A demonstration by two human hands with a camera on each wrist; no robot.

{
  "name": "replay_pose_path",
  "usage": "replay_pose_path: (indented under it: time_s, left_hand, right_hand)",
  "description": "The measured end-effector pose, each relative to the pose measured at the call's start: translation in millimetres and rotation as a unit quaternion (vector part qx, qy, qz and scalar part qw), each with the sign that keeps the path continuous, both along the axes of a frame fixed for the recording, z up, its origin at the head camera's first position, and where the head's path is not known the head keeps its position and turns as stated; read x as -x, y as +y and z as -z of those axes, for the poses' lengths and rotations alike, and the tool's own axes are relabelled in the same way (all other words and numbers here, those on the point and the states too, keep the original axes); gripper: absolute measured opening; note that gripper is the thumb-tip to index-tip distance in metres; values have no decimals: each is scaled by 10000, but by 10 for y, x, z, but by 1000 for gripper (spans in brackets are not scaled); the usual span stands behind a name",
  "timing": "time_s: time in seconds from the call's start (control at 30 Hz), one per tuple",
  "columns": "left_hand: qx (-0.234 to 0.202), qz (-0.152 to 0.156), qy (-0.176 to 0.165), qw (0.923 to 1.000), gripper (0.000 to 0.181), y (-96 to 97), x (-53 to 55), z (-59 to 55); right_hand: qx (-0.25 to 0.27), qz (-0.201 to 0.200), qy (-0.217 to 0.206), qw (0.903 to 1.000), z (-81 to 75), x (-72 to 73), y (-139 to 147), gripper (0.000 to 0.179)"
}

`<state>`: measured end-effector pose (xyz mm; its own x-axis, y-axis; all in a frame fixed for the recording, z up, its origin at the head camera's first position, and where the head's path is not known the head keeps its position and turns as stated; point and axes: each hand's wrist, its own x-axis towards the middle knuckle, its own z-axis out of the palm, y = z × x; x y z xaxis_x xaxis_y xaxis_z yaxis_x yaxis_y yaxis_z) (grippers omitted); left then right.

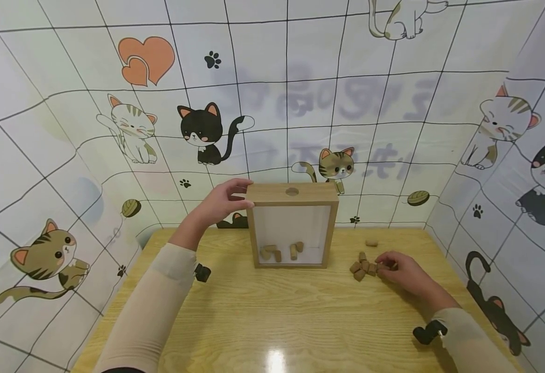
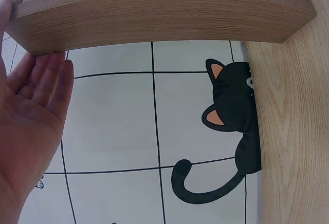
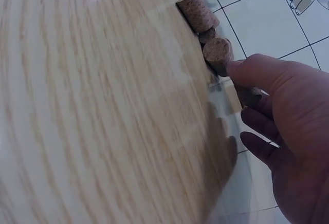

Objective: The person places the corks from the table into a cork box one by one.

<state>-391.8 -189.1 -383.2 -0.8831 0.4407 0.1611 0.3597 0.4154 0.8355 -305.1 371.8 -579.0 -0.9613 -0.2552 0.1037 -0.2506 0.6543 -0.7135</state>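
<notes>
A shallow wooden box with a clear front stands upright on the table, a round hole in its top. Several corks lie inside at the bottom. My left hand holds the box's upper left corner, thumb at the front and fingers behind; the left wrist view shows those fingers against the wooden side. To the right of the box, my right hand pinches a cork between thumb and fingers, at the edge of a small pile of corks.
A single cork lies apart behind the pile. The wood-grain table meets a cat-printed cloth at the back and sides. Small black devices are strapped on both wrists.
</notes>
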Motion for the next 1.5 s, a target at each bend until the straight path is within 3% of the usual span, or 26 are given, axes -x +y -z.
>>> replay_pose_path:
  time_s: [0.13, 0.37, 0.63, 1.03, 1.5]
  left_hand:
    - [3, -10, -11, 10000, 69, 6, -3, -6]
    - [-6, -13, 7, 10000, 69, 8, -4, -11]
    - [-3, -21, 23, 10000, 69, 16, -8, -15]
    - [20, -4, 57, 10000, 69, 16, 0, -22]
    - [-35, 19, 11, 10000, 69, 21, -16, -16]
  right_hand:
    - [-4, 136, 32, 9999, -20, 14, -22, 26]
    - [-38, 172, 595, 9981, -125, 48, -105, 24]
    - [101, -4, 1140, 9934, -365, 9, -271, 23]
    - [-62, -192, 1255, 9919, -621, 2, -393, 22]
    - [-14, -672, 1924, 9790, -1054, 36, -582, 26]
